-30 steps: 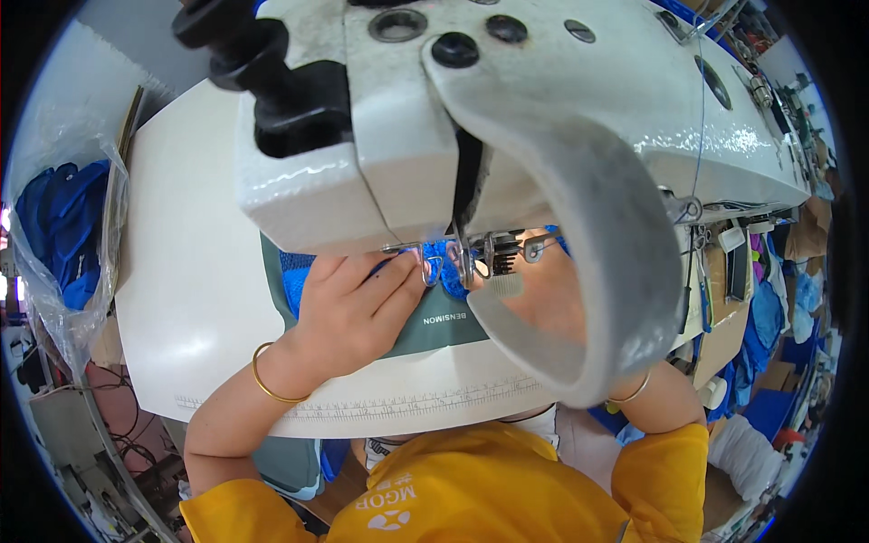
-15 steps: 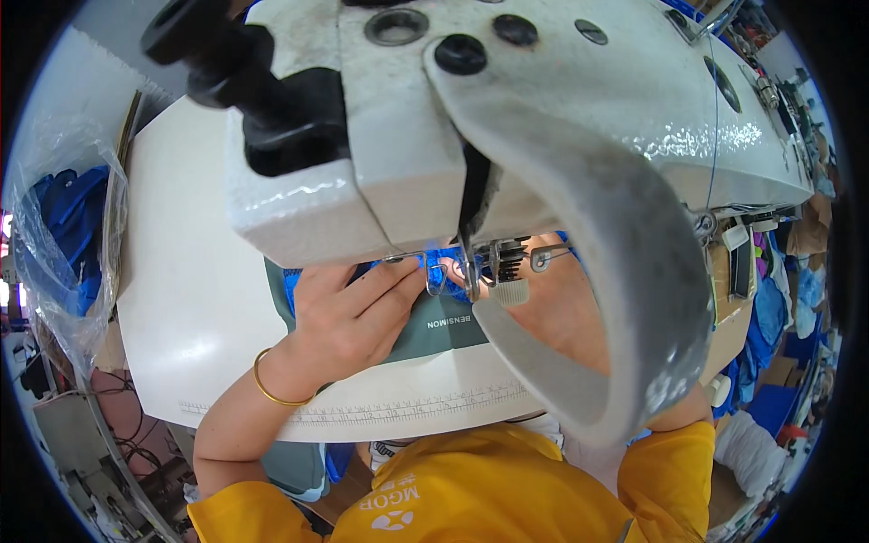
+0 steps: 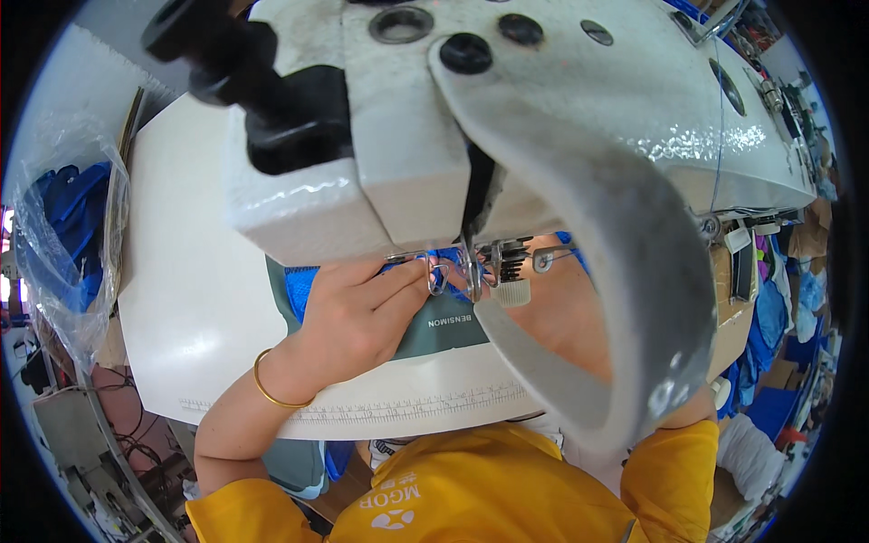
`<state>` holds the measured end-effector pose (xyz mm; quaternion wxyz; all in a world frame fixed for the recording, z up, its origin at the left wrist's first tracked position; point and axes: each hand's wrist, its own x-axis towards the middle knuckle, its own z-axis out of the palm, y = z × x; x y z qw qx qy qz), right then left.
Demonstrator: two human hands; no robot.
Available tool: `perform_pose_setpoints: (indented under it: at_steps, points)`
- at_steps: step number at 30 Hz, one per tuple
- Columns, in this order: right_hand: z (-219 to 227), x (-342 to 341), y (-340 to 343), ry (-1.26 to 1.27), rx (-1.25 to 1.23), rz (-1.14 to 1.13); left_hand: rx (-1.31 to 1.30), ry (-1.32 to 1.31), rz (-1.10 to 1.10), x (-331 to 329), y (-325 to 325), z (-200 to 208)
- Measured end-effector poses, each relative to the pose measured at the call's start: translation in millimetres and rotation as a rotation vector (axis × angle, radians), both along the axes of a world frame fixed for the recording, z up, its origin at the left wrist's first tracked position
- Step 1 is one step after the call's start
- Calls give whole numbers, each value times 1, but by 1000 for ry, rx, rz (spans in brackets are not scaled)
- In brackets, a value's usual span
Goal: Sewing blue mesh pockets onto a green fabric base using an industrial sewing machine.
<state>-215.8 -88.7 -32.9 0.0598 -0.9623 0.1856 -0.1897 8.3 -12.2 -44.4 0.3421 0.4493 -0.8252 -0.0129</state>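
Observation:
My left hand [image 3: 348,312] is bent over a blue cloth [image 3: 299,290], its fingers closed together on the cloth beside the presser foot [image 3: 472,276] of a white sewing machine [image 3: 398,204]. The fingertips are partly covered by the machine head. Under the blue cloth lies a grey-green fabric piece [image 3: 434,339] with pale lettering. My right hand [image 3: 557,330] reaches in from the other side to the needle area. A curved white machine arm [image 3: 665,299] and metal parts hide most of its fingers, so its grip does not show.
The white table [image 3: 190,299] carries a printed ruler [image 3: 380,412] along its near edge. At the left hangs a clear plastic bag [image 3: 68,235] with blue cloth inside. Cardboard and piled fabrics [image 3: 769,312] stand at the right. A thread [image 3: 718,136] runs down the machine.
My left fingers have drawn closer together and bent more, baring more blue cloth at their left. My right hand stays near the needle. The view has shifted slightly.

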Motion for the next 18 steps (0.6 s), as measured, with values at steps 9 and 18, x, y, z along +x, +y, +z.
perform_pose_setpoints:
  at_steps: [9, 18]
  points:
    - [4, 5, 3, -22, 46, -109, 22, -158, -10, 7, 3, 4]
    - [-2, 8, 7, 276, 154, -195, 144, 150, -29, 7, -4, 0]
